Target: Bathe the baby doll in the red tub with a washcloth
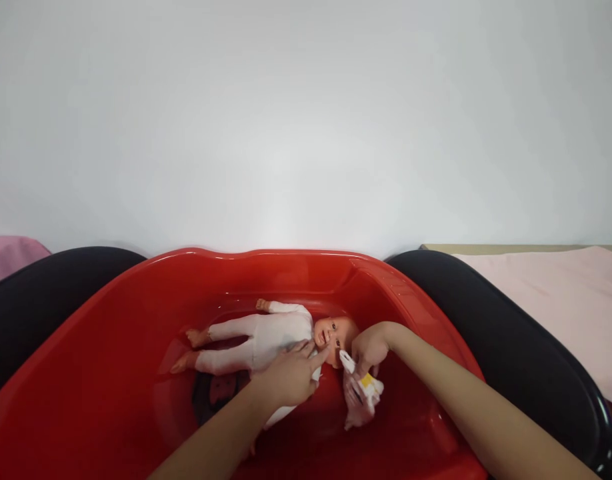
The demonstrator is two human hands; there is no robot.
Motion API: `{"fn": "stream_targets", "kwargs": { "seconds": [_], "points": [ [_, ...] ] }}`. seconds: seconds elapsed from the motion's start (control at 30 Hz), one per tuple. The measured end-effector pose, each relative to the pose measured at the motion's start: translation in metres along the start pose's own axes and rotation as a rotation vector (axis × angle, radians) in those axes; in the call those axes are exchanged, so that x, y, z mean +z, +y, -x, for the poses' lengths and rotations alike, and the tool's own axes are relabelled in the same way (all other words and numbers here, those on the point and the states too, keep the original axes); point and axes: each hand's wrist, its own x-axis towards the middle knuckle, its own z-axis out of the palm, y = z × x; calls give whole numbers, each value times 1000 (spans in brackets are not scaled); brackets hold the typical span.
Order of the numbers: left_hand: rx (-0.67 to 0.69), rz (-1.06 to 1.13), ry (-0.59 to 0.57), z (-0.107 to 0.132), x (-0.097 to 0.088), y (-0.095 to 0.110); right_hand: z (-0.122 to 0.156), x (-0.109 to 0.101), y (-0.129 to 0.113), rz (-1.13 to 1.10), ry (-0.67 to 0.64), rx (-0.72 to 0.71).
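Observation:
A baby doll [266, 337] in a white sleepsuit lies on its back inside a red plastic tub [111, 347], head to the right, bare feet to the left. My left hand [289, 373] rests flat on the doll's chest, fingers stretched out, the index fingertip touching its chin. My right hand [369, 350] is beside the doll's head, fingers closed on a small white cloth [361, 393] with a yellow mark. The cloth's upper end sits against the doll's cheek and the rest hangs down.
The tub sits on a black surface [511, 333] that shows on both sides. A pale pink cloth [561, 307] covers a flat surface at the right. Another pink fabric [9, 257] shows at the far left. A plain white wall fills the background.

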Motion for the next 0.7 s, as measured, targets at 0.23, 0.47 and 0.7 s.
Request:
{"fn": "stream_targets", "kwargs": {
  "seconds": [0.23, 0.47, 0.7],
  "points": [
    [-8, -49, -53, -3, -3, 2, 10, -2, -10, -41, 47, -219],
    [1, -49, -43, -2, 0, 0, 2, -5, -4, 149, 3, -95],
    [27, -25, -17, -6, 3, -7, 13, -6, -13, 230, 108, -345]
  ]
}}
